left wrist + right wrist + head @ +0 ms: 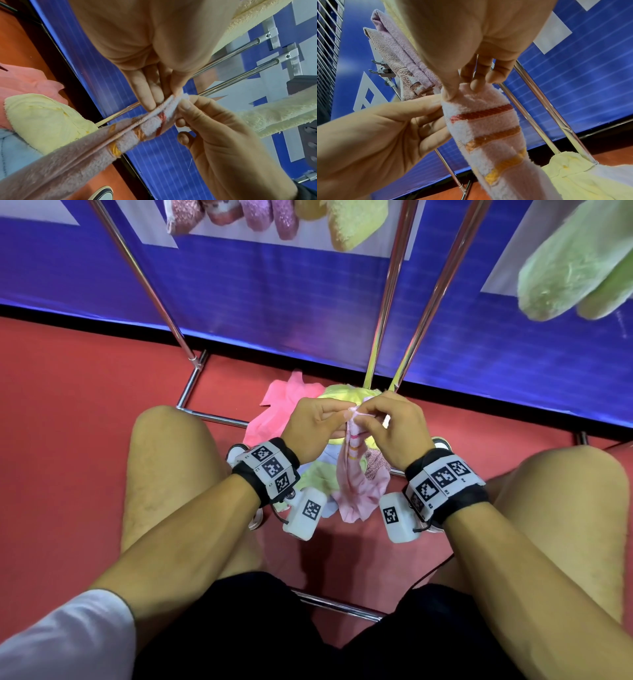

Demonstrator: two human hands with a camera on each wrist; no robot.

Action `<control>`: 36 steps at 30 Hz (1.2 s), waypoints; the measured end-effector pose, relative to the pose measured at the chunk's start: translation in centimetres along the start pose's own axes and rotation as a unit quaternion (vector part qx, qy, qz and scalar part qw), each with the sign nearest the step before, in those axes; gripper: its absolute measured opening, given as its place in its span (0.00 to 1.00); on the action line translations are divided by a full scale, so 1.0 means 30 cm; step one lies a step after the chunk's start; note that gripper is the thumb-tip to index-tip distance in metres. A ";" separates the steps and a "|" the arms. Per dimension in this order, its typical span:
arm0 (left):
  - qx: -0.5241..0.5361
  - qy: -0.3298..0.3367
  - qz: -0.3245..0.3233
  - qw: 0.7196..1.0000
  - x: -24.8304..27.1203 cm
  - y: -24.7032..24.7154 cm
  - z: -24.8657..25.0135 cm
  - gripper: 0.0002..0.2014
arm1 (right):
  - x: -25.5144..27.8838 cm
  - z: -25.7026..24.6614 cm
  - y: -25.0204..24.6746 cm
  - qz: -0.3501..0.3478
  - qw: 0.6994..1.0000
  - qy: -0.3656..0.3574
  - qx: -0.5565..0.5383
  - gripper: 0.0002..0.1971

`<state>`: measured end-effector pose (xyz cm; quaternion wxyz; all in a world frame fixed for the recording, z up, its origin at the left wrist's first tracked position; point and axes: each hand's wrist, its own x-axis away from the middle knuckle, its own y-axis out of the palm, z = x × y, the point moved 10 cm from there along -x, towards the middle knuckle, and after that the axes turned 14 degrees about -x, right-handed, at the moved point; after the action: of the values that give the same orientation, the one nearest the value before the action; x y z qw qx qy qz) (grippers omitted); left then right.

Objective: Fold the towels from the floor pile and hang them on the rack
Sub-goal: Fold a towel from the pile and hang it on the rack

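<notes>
both forearms reach forward, left hand (313, 426) and right hand (394, 428) pinching the striped pink towel (352, 474) (hanging).

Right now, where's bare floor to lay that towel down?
Bare red floor lies left of the rack leg, and right of the pile along the blue wall. Between the knees it is crowded with towels.

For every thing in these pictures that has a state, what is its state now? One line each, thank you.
Striped pink towel: lifted, bunched, hanging from its top edge.
Left hand: pinching the towel's top edge.
Right hand: pinching the same edge, beside the left.
Floor pile: unfolded, crumpled on the red floor.
Rack: standing, several folded towels already hung on it.
</notes>
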<state>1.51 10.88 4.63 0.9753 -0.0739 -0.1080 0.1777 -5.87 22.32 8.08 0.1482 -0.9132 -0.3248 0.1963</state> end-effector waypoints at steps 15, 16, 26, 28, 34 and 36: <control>-0.082 0.028 -0.068 0.994 0.015 0.035 0.001 0.13 | 0.017 0.045 -0.018 0.013 0.998 0.053 -0.003 0.05; -0.089 0.026 -0.070 0.993 0.017 0.035 0.003 0.15 | 0.020 0.052 -0.019 0.015 0.998 0.063 -0.007 0.06; -0.111 0.024 -0.042 0.993 0.003 -0.003 0.008 0.10 | 0.022 0.017 -0.006 -0.004 1.000 0.023 0.002 0.06; -0.092 0.027 -0.038 0.995 0.000 -0.006 0.016 0.10 | 0.016 0.002 -0.025 0.015 1.000 0.001 -0.002 0.03; -0.060 0.031 -0.032 0.997 -0.002 -0.018 0.020 0.14 | 0.008 0.087 -0.038 0.004 0.990 0.115 -0.076 0.28; -0.056 0.035 -0.028 0.997 -0.001 -0.027 0.028 0.17 | 0.010 0.113 -0.005 -0.032 0.980 0.153 -0.120 0.27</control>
<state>1.55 10.22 5.56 0.9773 -0.1319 -0.0859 0.1417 -7.29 23.11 5.10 0.0916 -0.9326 -0.3489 0.0088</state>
